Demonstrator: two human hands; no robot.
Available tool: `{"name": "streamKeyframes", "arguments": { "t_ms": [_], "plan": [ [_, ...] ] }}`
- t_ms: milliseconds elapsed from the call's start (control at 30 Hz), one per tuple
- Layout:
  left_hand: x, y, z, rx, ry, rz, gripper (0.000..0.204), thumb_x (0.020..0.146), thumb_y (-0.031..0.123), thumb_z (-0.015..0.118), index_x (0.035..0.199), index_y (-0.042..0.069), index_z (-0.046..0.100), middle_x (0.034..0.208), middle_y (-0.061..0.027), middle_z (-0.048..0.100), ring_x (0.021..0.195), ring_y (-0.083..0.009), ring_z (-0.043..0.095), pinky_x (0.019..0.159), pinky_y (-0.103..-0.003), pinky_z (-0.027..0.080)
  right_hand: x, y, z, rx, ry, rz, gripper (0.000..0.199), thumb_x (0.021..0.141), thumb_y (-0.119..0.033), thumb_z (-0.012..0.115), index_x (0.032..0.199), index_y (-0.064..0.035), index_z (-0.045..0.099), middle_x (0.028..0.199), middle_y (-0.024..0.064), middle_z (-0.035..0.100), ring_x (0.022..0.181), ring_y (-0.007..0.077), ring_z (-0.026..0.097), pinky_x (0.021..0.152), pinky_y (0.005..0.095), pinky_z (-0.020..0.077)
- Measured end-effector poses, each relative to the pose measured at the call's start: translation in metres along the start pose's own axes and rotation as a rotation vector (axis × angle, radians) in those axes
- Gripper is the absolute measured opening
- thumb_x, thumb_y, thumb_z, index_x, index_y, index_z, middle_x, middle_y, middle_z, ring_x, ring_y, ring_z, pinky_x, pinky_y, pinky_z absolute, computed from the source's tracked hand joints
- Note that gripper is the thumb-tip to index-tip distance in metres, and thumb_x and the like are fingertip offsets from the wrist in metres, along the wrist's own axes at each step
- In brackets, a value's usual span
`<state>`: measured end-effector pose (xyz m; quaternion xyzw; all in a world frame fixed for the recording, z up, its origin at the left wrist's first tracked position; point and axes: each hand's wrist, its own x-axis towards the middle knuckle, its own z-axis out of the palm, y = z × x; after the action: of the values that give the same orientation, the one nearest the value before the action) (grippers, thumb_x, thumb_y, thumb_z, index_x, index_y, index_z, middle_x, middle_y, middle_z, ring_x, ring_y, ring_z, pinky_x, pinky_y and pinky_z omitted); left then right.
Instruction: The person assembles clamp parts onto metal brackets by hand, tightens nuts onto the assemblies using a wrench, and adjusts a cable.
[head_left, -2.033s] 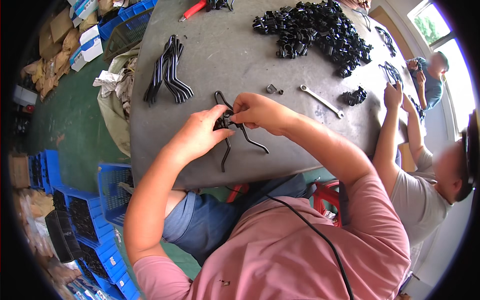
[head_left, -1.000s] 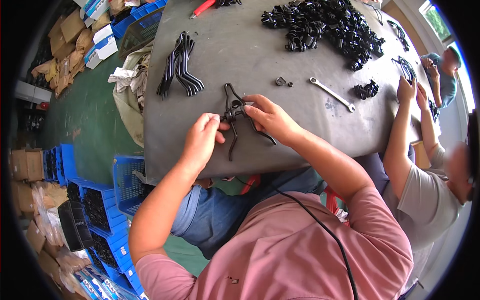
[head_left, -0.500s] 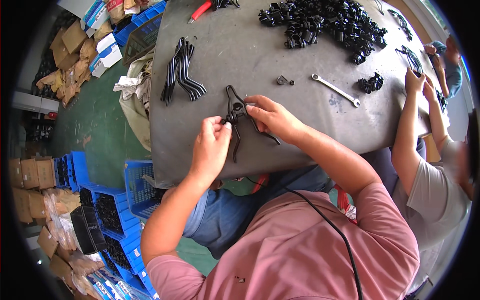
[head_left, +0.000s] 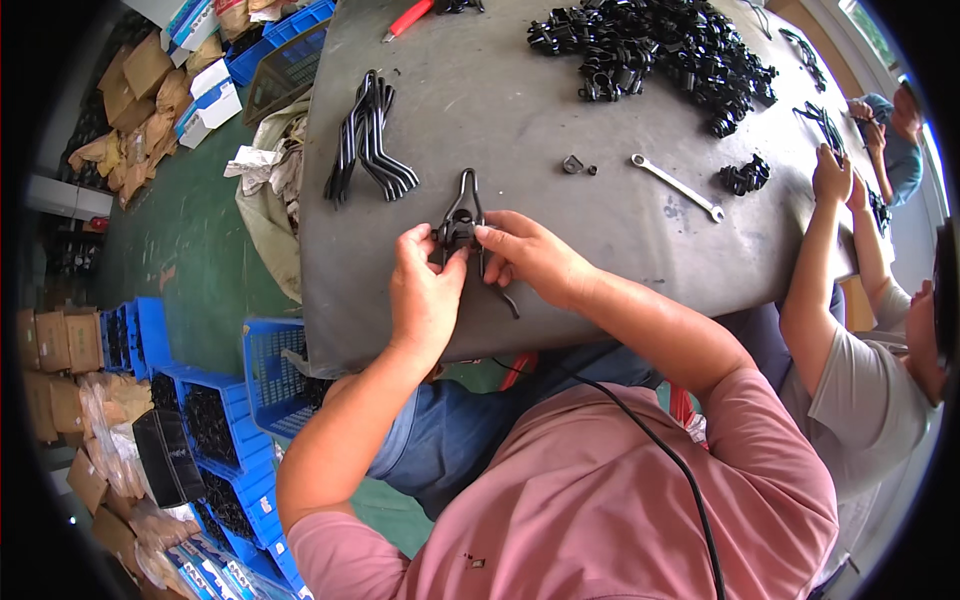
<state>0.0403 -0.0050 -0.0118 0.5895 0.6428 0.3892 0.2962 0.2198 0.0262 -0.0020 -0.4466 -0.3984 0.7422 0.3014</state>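
A black bent metal rod (head_left: 468, 185), narrow at its far loop and spread toward me, is between my hands above the table. Black clamps (head_left: 458, 232) sit at its middle. On the near left, my left hand (head_left: 422, 300) pinches a clamp's side with thumb and fingers. My right hand (head_left: 540, 258) grips the rod's right side, its thumb against the clamps. My fingers partly cover the rod's legs. Beyond my hands to the left lies a bundle of similar bent black rods (head_left: 368, 145). A loose clamp (head_left: 572, 165) rests farther right beside a tiny black part.
A wrench (head_left: 678, 188) lies right of centre on the grey table (head_left: 580, 310), near a small cluster of clamps (head_left: 745, 174). A large clamp pile (head_left: 650, 60) and a red-handled tool (head_left: 408, 20) are farther back. Blue crates (head_left: 280, 380) stand left; co-workers' hands (head_left: 832, 178) work at right.
The rod has turned more upright in view and its legs have come closer together. My right hand has moved slightly nearer to me, closing in on the clamps.
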Motion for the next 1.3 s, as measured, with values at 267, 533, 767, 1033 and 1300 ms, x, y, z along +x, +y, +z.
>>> {"name": "streamKeyframes", "arguments": {
  "t_ms": [267,533,767,1033,1300],
  "plan": [
    [0.011,-0.009,-0.008,-0.156,-0.026,-0.121,0.037,0.091,0.013,0.076,0.119,0.0,0.054,0.101,-0.0124,0.072,0.069,-0.0122,0.063,0.06,-0.03,0.052,0.0,-0.004,-0.088,-1.421,0.735,-0.814,0.033,0.085,-0.019,0.074,0.117,-0.01,0.066,0.106,0.0081,0.06,0.111,0.0299,0.056,0.091,0.0431,0.0482],
    [0.017,-0.004,-0.013,-0.539,-0.084,-0.248,0.029,0.098,0.017,0.072,0.115,-0.002,0.057,0.099,-0.0073,0.069,0.065,-0.006,0.052,0.058,-0.022,0.043,0.013,-0.03,-0.099,-1.502,0.267,-0.765,0.014,0.093,-0.01,0.063,0.105,-0.0067,0.07,0.103,0.0119,0.066,0.103,0.032,0.062,0.09,0.0445,0.0496],
    [0.012,-0.001,-0.016,-0.668,-0.109,-0.379,0.029,0.1,0.02,0.07,0.114,-0.001,0.056,0.097,-0.0059,0.068,0.063,-0.0053,0.048,0.058,-0.021,0.04,-0.003,-0.006,-0.06,-1.383,0.388,-0.806,0.023,0.091,-0.011,0.067,0.114,-0.0052,0.067,0.11,0.0127,0.06,0.105,0.0338,0.058,0.093,0.0423,0.0498],
    [0.01,0.005,-0.012,-0.711,-0.119,-0.371,0.029,0.099,0.021,0.071,0.113,-0.001,0.056,0.095,-0.0045,0.068,0.062,-0.0055,0.048,0.057,-0.022,0.04,-0.013,0.0,-0.054,-1.409,0.429,-0.792,0.028,0.09,-0.007,0.069,0.117,-0.0033,0.067,0.107,0.0117,0.06,0.099,0.0296,0.059,0.091,0.0391,0.0513],
    [0.008,0.008,-0.013,-0.74,-0.11,-0.345,0.03,0.099,0.022,0.071,0.113,-0.001,0.056,0.092,-0.004,0.066,0.063,-0.0058,0.048,0.057,-0.022,0.04,-0.008,-0.013,0.006,-0.579,0.223,-0.737,0.028,0.091,0.001,0.072,0.118,-0.0027,0.065,0.107,0.0063,0.06,0.092,0.0131,0.064,0.085,0.0285,0.0538]
  ]
}}
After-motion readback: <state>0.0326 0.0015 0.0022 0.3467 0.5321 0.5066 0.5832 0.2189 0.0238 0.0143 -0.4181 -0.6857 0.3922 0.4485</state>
